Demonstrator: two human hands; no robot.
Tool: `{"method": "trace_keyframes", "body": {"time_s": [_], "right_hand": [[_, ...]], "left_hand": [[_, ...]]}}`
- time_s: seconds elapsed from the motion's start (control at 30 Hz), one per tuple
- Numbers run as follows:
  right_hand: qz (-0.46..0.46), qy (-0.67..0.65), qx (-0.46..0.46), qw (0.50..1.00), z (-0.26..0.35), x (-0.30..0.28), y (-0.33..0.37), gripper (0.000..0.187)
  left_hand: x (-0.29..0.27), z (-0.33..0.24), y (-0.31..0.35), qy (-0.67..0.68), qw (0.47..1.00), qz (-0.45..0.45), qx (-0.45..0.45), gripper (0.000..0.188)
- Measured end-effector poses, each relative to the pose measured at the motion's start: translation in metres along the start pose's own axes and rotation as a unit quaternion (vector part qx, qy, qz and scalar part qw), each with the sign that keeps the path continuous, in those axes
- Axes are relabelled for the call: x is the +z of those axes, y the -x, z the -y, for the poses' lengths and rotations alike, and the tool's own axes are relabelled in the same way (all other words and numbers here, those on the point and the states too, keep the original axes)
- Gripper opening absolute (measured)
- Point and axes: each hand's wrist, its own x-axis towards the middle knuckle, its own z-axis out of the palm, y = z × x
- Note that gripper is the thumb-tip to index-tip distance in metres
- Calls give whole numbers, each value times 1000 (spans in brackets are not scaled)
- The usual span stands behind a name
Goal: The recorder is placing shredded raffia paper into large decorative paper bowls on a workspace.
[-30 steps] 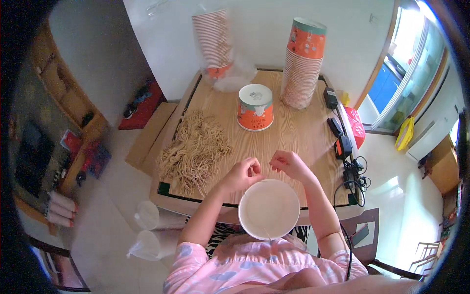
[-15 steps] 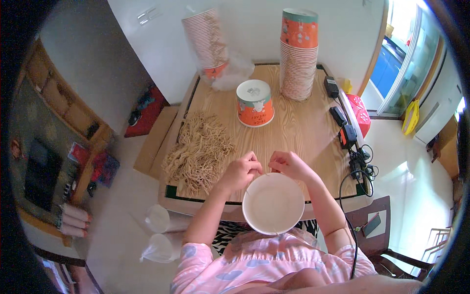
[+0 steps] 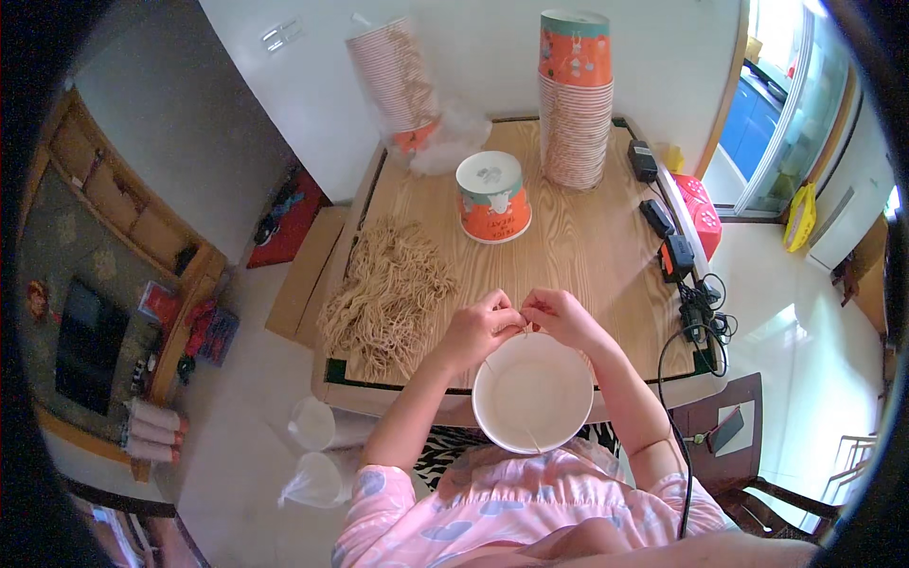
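Note:
A white-lined paper bucket (image 3: pixel 532 393) stands with its mouth up at the near table edge, close to my body. My left hand (image 3: pixel 481 328) is at its far rim, fingertips pinched together. Beside it, almost touching, my right hand (image 3: pixel 561 318) pinches too. A bit of thin tan cord (image 3: pixel 527 331) shows between the fingertips; most of it is hidden. Thin strands also show at the bucket's left and near rim. To the left lies a loose heap of tan cords (image 3: pixel 390 293). An upside-down orange and teal paper bucket (image 3: pixel 493 199) is beyond my hands.
At the back stand a tall stack of nested buckets (image 3: pixel 575 114) and a leaning, plastic-wrapped stack (image 3: pixel 393 80). Black power adapters and cables (image 3: pixel 696 303) line the right table edge. A red stool (image 3: pixel 696 213) is beyond it. Bagged white items (image 3: pixel 312 478) sit lower left.
My hands have come together at the bucket's far rim, fingertips now meeting where a gap was before. The view has shifted slightly.

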Motion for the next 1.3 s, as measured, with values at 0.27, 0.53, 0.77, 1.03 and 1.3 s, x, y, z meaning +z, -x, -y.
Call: {"method": "trace_keyframes", "body": {"time_s": [0.27, 0.53, 0.77, 1.03, 1.3], "right_hand": [[9, 6, -15, 1000, 5, -4, 6, 11], [-28, 138, -50, 989, 30, -9, 15, 13], [-37, 150, -66, 986, 38, -10, 20, 12], [-59, 139, -103, 983, 39, -4, 16, 9], [-90, 142, -122, 978, 31, -1, 12, 8]], "left_hand": [[4, 2, 1, 128, 991, -5, -23, 10], [15, 11, 0, 271, 956, -14, -115, 9], [-2, -7, 0, 202, 978, -35, -45, 7], [-6, -5, -2, -9, 998, -13, 64, 10], [-6, -11, -7, -137, 986, -18, 93, 12]]}}
